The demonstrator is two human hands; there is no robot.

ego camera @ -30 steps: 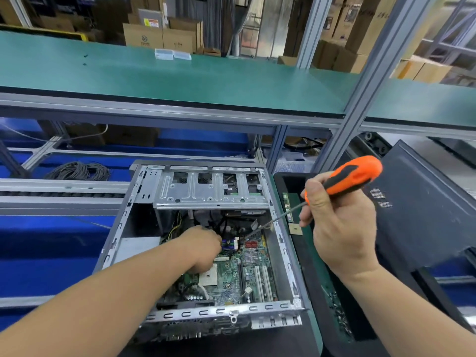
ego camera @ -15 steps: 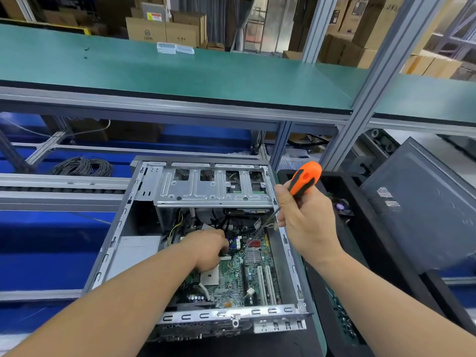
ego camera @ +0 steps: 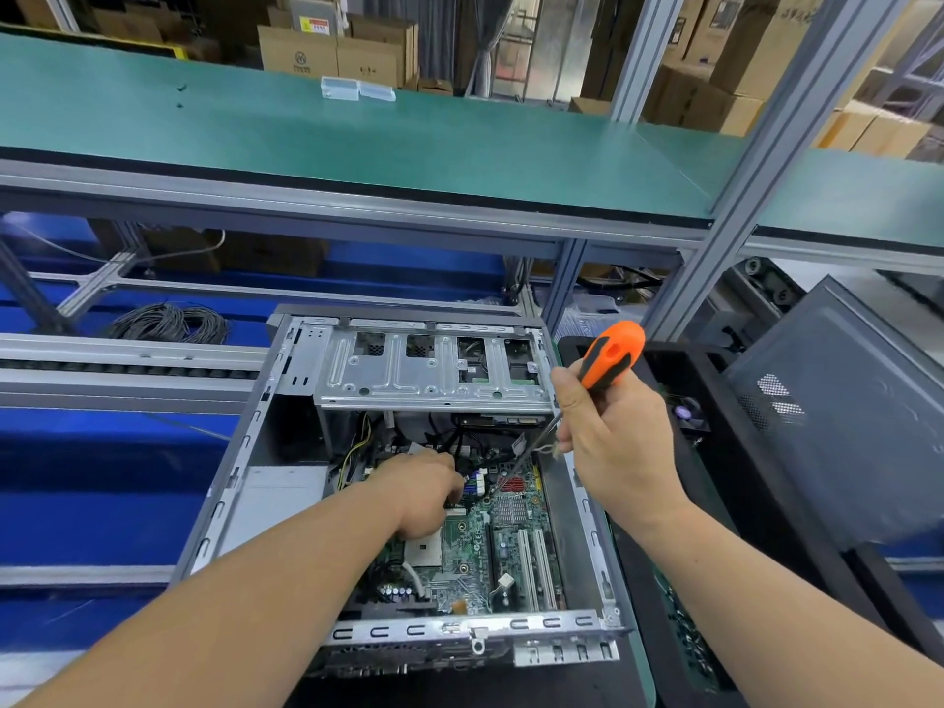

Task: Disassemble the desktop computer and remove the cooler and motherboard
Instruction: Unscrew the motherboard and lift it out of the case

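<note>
— Two hands are working inside one tight case (ego camera: 286,442), so where do you think your risk begins?

— Nearest you, at the motherboard (ego camera: 480,549). It lies flat on the case floor, toward the near right corner of the counter, and its socket (ego camera: 424,553) sits bare with no cooler on it. Your left forearm passes right over that socket. Lean on it and you could bend contacts.

— And my left hand (ego camera: 424,490)?

— It is curled down among the connectors at the board's far edge. Your knuckles hide what the fingers are on, so I cannot tell whether you are gripping a plug or only pressing. If you tug a latched plug at an angle, the header may tear off the board.

— What about the right hand (ego camera: 620,452)?

— It is clenched round the orange-handled screwdriver (ego camera: 610,357), with the shaft slanting down to the board near the red connector (ego camera: 512,483). A slip there would gouge traces, or hit your own left fingers just beside it.

— Anything farther back?

— The drive cage (ego camera: 434,370) overhangs the board's far end. Lift the board before every cable (ego camera: 357,449) is free and it will probably snag under that cage.
</note>
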